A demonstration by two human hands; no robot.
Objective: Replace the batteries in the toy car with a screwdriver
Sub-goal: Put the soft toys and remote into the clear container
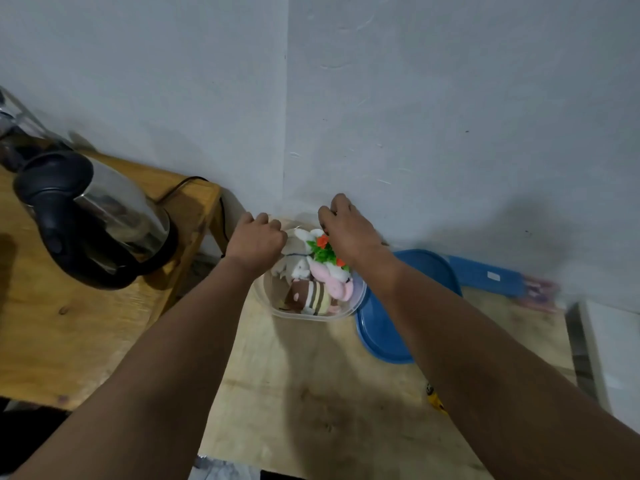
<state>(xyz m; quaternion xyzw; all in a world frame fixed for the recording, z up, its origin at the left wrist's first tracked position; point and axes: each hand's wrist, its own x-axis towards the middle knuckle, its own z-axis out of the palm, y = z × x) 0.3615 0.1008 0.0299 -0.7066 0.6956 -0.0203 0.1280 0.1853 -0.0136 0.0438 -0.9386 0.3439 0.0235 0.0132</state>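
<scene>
A clear plastic container (304,315) full of small plush toys (311,296) stands on a pale wooden table (311,403), close to the wall corner. My left hand (254,242) grips its left rim with curled fingers. My right hand (346,230) reaches over the toys, and its fingers curl down over the far rim. A small yellow object (434,400) peeks out from under my right forearm; I cannot tell what it is. I see no toy car and no screwdriver.
A blue lid (384,341) lies right of the container, with a blue box (485,275) behind it by the wall. A steel kettle (100,216) with a cord stands on a darker wooden table (69,323) at the left. A white surface (613,358) borders the right edge.
</scene>
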